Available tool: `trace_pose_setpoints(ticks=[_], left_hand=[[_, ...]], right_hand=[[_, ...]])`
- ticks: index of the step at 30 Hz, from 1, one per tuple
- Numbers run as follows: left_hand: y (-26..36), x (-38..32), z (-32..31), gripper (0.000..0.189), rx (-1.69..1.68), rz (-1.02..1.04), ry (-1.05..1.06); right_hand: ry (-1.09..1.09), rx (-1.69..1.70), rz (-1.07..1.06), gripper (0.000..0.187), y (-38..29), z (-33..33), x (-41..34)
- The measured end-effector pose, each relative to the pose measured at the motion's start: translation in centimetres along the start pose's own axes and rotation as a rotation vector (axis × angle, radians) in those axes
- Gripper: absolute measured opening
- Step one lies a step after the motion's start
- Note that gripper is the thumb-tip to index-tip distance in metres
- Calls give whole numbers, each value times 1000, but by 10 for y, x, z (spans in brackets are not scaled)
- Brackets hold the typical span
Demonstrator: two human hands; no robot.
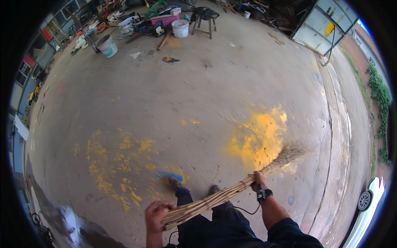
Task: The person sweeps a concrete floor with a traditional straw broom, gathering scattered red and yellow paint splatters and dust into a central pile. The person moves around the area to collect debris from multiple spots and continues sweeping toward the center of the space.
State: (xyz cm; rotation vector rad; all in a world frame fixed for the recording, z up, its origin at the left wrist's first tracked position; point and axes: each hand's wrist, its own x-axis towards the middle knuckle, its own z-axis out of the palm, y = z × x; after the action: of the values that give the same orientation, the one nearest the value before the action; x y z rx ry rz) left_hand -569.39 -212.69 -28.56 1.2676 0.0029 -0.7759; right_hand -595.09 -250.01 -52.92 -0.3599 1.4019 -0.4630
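Note:
A long broom of bundled canes [214,198] slants across my body, its brushy head [288,155] out to the right over the concrete. My right hand [259,180], with a black device strapped at the wrist, grips the bundle not far above the bristles. At the thick butt end, my left hand [158,214] is closed around the canes. The broom head lies beside a bright yellow paint stain [263,136] and looks blurred. Left of my legs spreads a patchier yellow stain [108,167]. My left shoe [174,182] stands by a blue paint mark [178,177].
Beyond the concrete floor [186,86] are a white bucket [180,28], a wooden stool [204,23], another bucket [107,46] and piled clutter. A metal door panel [325,26] stands far right. A white car [367,214] is at lower right, a wet patch [73,224] at lower left.

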Motion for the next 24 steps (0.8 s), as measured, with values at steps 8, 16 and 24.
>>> trace_pose_setpoints(ticks=[8,16,24], left_hand=[[121,-72,-107,30,214,183,515],[157,-150,-165,28,648,163,910],[132,-124,-157,28,1188,296,723]], right_hand=[[-269,-366,93,23,140,295,-31],[-987,-1240,-529,36,308,537,-103],[-1248,-1497,-475,39,369,621,-102]])
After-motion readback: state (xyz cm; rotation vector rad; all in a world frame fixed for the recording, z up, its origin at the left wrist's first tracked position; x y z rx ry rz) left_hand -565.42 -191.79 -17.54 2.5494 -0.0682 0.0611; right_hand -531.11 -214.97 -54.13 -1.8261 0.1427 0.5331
